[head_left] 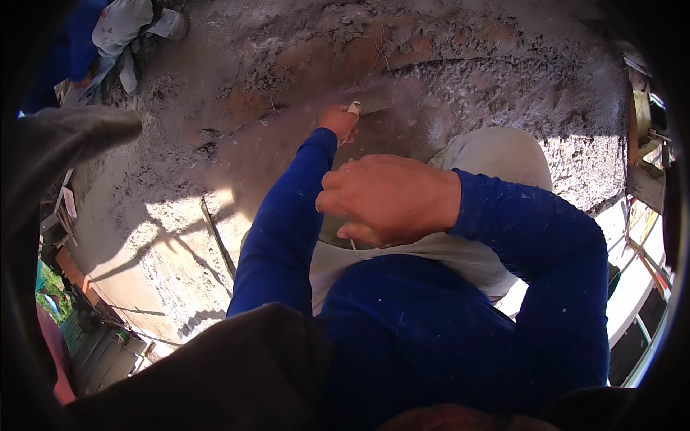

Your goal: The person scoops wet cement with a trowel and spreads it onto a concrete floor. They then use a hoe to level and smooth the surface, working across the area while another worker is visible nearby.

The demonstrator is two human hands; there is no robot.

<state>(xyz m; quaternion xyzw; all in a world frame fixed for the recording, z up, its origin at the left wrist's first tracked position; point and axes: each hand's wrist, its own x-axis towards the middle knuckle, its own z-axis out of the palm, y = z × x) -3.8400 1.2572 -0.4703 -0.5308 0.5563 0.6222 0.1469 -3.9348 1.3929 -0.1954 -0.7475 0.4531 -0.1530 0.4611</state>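
My left hand (339,123), at the end of an outstretched blue sleeve, is closed round the pale handle of a trowel (374,107). Its thin grey-green blade points right, low over wet, grey-brown mortar (280,144); its outline is faint against the mortar. Nearer to my body, my right hand (388,197) hangs above my lap with its back up and its fingers curled in. What it holds, if anything, is hidden under the palm. A thin white cord (353,246) shows just below its thumb, by the waist of my pale trousers (499,154).
Rough, lumpy mortar (460,43) spreads across the far side. Another person's blue sleeve (75,43) and pale clothing (122,25) appear at far left. A narrow strip of wood (217,237) lies left of my left arm. Boards (645,183) line the right edge.
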